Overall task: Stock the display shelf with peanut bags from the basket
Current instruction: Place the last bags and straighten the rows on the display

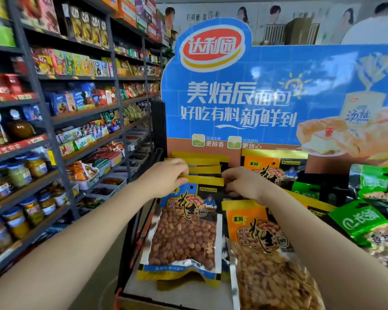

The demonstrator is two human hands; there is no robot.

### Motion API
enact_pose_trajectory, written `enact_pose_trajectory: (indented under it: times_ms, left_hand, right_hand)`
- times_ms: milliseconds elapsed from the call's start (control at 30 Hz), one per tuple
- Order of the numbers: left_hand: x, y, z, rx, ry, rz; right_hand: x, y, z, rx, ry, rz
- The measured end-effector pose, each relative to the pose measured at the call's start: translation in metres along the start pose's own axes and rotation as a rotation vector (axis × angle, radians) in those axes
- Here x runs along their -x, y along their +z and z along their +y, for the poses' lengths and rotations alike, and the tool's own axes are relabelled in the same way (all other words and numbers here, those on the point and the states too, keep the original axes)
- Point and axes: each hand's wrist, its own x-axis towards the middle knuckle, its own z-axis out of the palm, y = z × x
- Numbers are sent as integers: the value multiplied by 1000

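A blue-labelled peanut bag (184, 229) hangs in front of a row of like bags on the display shelf (130, 222). My left hand (166, 175) pinches its yellow top edge at the left corner. At the bag's right corner, my right hand (242, 182) is closed on the same top edge. An orange-labelled peanut bag (262, 245) hangs just to the right, with another orange bag (276, 168) behind it. The basket is not in view.
Green snack bags (363, 220) fill the display's right side. A blue bread advert board (255, 97) stands behind the display. Dark store shelving (54, 130) with jars, boxes and snacks runs along the left, with a narrow aisle between.
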Motion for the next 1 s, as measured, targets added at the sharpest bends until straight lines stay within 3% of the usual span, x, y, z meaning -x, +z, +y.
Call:
enact_pose_trajectory:
  times_ms: [67,167,333,500,767,833,900,1000]
  left_hand:
    - [1,3,-2,-6,-6,-1]
    - [5,8,-3,-72,20,33]
    - [5,10,-4,-178,40,11]
    - [5,11,-5,-156,47,94]
    - [-8,1,11,-195,29,527]
    - [10,15,14,-202,165,488]
    - [31,30,16,-148,329,309]
    - [54,43,19,0,272,-43]
  right_hand:
    - [-5,1,3,-185,48,88]
    - [-15,7,0,-226,94,171]
    - [-17,20,-5,-267,115,53]
    - [-20,21,-3,-288,75,110]
    - [-22,12,-10,-494,-13,410]
    - [-18,12,-2,-434,3,390]
    - [-13,15,4,-390,22,352]
    - [-14,21,6,-277,27,390]
